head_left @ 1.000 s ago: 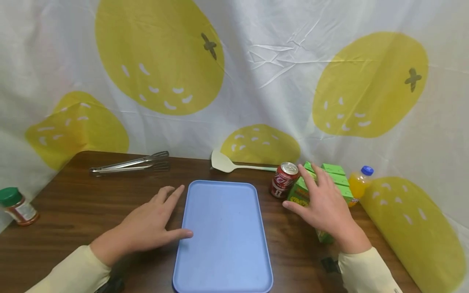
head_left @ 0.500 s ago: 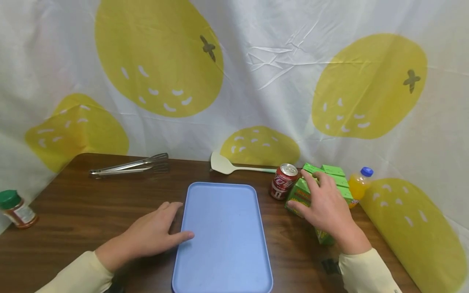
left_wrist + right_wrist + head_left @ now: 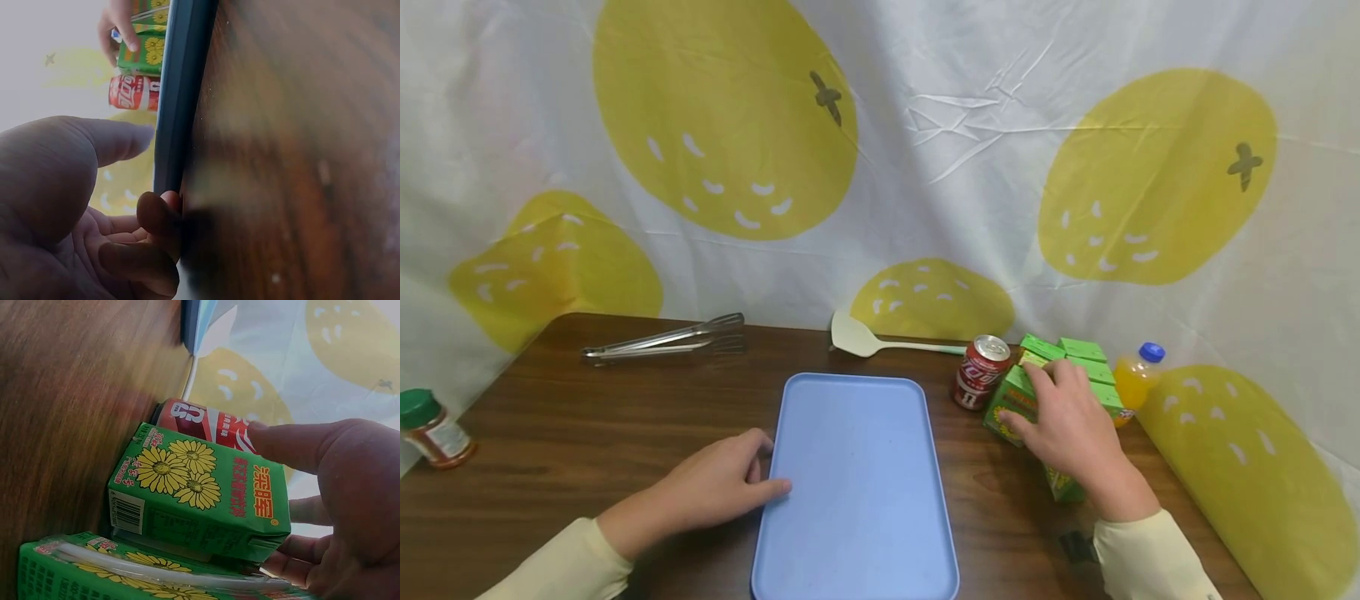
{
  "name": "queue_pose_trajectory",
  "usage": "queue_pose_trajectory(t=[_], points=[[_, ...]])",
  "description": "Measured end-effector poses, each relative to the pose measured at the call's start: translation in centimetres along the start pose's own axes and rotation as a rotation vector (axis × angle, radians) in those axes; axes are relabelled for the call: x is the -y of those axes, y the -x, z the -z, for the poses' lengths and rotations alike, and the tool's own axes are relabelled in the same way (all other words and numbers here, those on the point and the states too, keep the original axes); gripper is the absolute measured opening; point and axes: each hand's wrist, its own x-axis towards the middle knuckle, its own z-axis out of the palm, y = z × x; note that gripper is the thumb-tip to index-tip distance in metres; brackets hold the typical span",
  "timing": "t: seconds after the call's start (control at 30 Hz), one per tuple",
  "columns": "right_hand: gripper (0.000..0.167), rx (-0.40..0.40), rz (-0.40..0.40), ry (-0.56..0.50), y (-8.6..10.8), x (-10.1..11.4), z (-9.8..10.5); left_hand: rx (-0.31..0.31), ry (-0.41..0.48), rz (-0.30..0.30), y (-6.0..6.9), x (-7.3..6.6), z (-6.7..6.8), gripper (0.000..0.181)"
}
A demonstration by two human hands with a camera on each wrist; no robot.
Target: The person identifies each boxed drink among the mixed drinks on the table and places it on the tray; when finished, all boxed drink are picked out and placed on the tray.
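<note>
L hand (image 3: 718, 479): holding blue tray (image 3: 861, 492) by its L edge, approx. midway along; thumb over rim, fingers curled at the side, grip narrow.
R hand (image 3: 1071, 425): thumb & bent fingers either side of top end of green juice box (image 3: 200, 487); grip approx. box-wide, can't tell if pressing on it.
Tray: flat on brown table (image 3: 587, 417), between hands.
Juice box: upright, R side of table, yellow flowers on front; other juice boxes (image 3: 1084, 348) packed beside/behind.
Can (image 3: 979, 375): red, upright, just L of box, nr tray's far R corner.
Bottle (image 3: 1133, 383): orange drink, blue cap, R of boxes.
Spatula (image 3: 853, 335): pale, far edge, handle twd can.
Tongs (image 3: 655, 341): metal, far L.
Jar (image 3: 447, 437): green lid, L edge.
Curtain (image 3: 917, 50): white w/ yellow fruit, behind.
</note>
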Motion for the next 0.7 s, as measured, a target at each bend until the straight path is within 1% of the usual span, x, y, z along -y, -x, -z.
queue_pose_trajectory(t=[0.1,0.3,0.47,0.57,0.7], points=[[0.076,0.002,-0.003,0.001,-0.05,0.04,-0.04,-0.004,0.01,0.001,-0.15,0.19,-0.05,0.052],[0.069,-0.014,0.005,0.008,-0.05,-0.02,-0.21,0.0,0.036,0.036,-0.3,0.29,-0.05,0.038],[0.063,-0.03,0.011,0.016,-0.03,-0.04,-0.26,-0.012,0.028,0.044,-0.28,0.26,-0.15,0.035],[0.062,-0.029,-0.001,0.01,0.01,0.01,-0.23,-0.022,0.025,0.044,-0.3,0.3,-0.23,0.035],[0.063,-0.02,-0.017,0.001,-0.03,0.05,-0.26,-0.025,0.055,0.04,-0.33,0.48,-0.33,0.035]])
